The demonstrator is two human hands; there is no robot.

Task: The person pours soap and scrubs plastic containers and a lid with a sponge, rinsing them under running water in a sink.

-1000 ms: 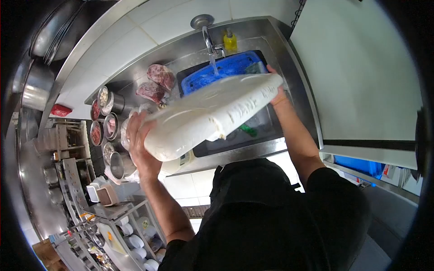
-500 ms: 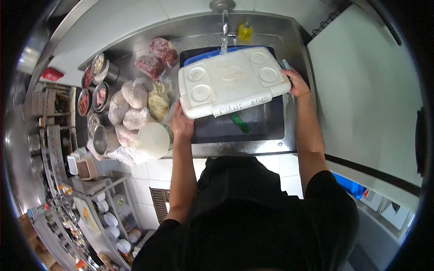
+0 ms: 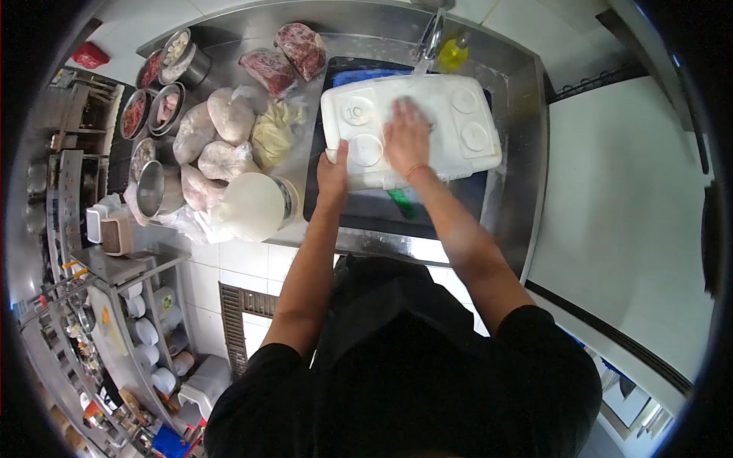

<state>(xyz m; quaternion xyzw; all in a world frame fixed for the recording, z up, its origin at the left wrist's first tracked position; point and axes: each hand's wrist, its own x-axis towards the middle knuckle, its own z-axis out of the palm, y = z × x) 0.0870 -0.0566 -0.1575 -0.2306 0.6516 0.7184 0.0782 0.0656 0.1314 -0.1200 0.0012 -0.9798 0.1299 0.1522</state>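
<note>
A white plastic cooler lid point(image 3: 450, 153) lies over the sink, with round recesses and a moulded "10" on its top. My left hand point(image 3: 333, 174) grips its front left corner, thumb on top. Flat on the middle of the lid rests my right hand point(image 3: 407, 143), its fingertips smeared by motion. A greyish patch shows beside those fingers; I cannot make out whether the hand holds something. Water runs from the tap point(image 3: 432, 34) onto the lid's far edge. Beneath the lid is a dark tray point(image 3: 359, 215), with a blue item point(image 3: 366, 75) behind and a green item point(image 3: 401, 203) in front.
Left of the tray are bagged pale meat point(image 3: 230, 114), frozen red meat point(image 3: 301, 50), a yellowish bag point(image 3: 272, 137), a large translucent jug point(image 3: 256, 206) and several metal pots point(image 3: 159, 188). A yellow bottle point(image 3: 453, 53) stands by the tap. A white surface point(image 3: 615, 221) borders the right.
My right hand has moved from the lid's right end to its middle top. My left hand still holds the left corner. The lid is turned slightly clockwise, and the view has shifted.
</note>
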